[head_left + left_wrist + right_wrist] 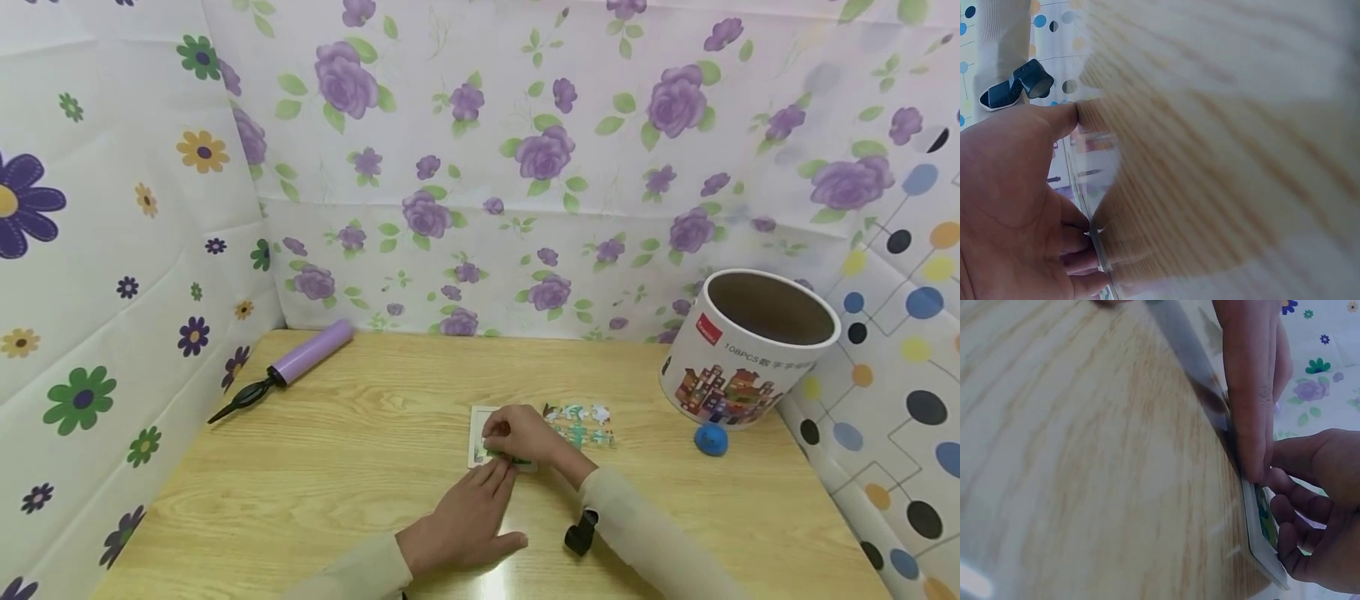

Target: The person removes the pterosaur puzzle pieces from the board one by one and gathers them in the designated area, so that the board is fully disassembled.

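A small pale-framed puzzle board [476, 440] lies flat on the table, with some green picture showing inside its frame. My right hand [521, 435] reaches over the board from the right, fingers curled and thumb and fingertips pinching a small puzzle piece [489, 447] low over it, mostly hidden by the fingers. My left hand [468, 517] lies palm down with fairly straight fingers, their tips at the board's near edge. In the right wrist view the left fingers [1250, 437] press beside the board's rim, close to the right fingertips. Loose puzzle pieces [577, 425] lie right of the board.
At the back right stands a large white printed bucket [738, 358], with a small blue object [711, 439] in front of it. A purple hand pump [300, 358] with a black nozzle lies at the back left. Patterned cloth walls [480, 167] enclose the wooden table [375, 400].
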Demonstrator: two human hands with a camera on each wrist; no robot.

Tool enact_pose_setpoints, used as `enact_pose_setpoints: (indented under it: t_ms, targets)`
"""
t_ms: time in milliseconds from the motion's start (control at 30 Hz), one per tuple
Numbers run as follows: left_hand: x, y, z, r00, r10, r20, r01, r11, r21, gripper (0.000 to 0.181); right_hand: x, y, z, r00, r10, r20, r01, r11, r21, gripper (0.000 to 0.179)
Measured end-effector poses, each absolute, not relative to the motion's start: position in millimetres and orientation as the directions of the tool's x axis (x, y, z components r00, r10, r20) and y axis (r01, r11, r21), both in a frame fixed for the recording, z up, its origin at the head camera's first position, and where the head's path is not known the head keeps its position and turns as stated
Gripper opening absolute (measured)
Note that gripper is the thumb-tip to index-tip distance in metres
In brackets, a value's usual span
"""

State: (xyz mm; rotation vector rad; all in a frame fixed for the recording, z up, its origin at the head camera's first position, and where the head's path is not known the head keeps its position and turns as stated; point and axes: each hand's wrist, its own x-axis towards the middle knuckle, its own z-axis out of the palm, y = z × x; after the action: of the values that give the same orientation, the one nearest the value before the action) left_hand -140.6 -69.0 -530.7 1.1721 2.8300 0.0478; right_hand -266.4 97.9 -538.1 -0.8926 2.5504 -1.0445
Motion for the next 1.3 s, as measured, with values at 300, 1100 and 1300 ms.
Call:
enact_pose_setpoints:
  t_ms: [300,1100,1300]
  targets:
    - [-143,-68,-530,-0.714,0.696,-0.081,0.689,0.718,0.097,0.090,-266,98,-538,-0.800,-0.600,0.011,-0.404,0.524,-0.750,0.006]
    - [-143,-71,-527,-0.740,0.664,-0.111,0.652,0.748,0.126,0.091,-262,168,-518,-0.868,-0.484,0.110,-0.421,0.600,-0.681,0.005]
    - [-144,-71,-528,-0.738,0.665,-0.111,0.655,0.747,0.117,0.091,-257,186,-518,-0.871,-0.478,0.111,-0.421,0.612,-0.670,0.006]
